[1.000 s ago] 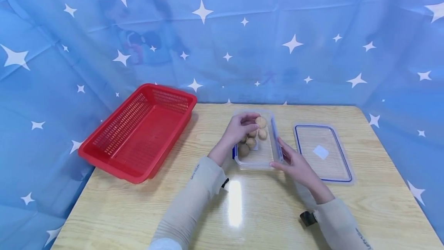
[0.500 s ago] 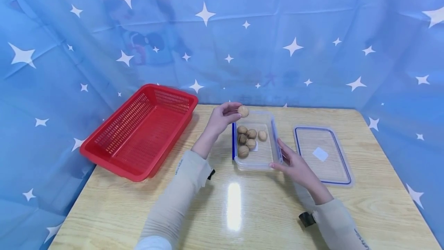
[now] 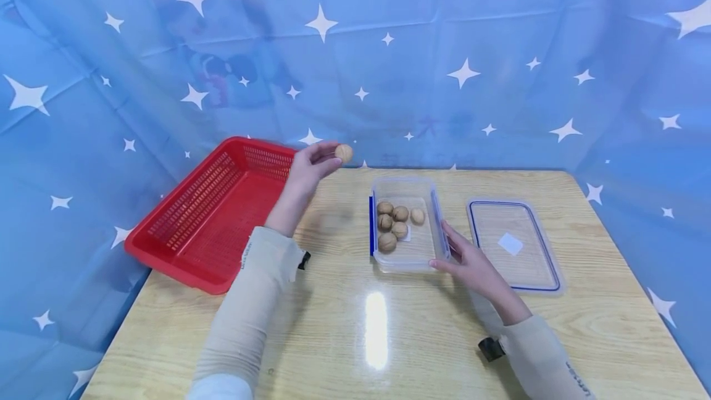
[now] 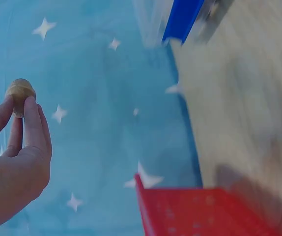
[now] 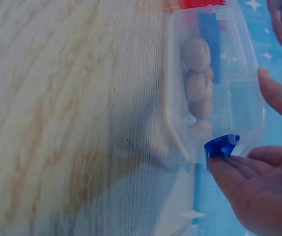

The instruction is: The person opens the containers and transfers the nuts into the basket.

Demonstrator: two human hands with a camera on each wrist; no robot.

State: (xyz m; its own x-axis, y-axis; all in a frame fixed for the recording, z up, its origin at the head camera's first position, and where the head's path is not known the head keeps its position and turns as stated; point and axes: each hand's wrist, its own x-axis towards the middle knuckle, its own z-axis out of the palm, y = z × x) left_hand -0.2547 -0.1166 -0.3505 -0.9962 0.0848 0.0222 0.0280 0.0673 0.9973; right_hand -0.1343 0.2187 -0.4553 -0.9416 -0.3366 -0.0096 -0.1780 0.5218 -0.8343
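Observation:
My left hand point(image 3: 307, 173) pinches a walnut point(image 3: 344, 154) between thumb and fingertips. It is raised over the right back corner of the red basket point(image 3: 222, 289), the walnut just right of the rim. In the left wrist view the same walnut point(image 4: 20, 91) shows at the fingertips, against the curtain. My right hand point(image 3: 472, 268) grips the clear plastic container point(image 3: 408, 262) at its near right corner, thumb at the front rim and fingers along the right side. Several walnuts point(image 3: 399, 230) lie inside, mostly on the left. One blue side flap point(image 5: 222, 145) hangs by my right fingers.
A clear lid point(image 3: 513, 264) with a blue seal lies flat right of the container. The slatted red basket stands at the left of the wooden table point(image 3: 333, 338). Behind the table hangs a blue star-patterned curtain point(image 3: 389, 79).
My left hand has carried the walnut up and left, from over the container to beside the basket's back corner. The right hand has stayed at the container.

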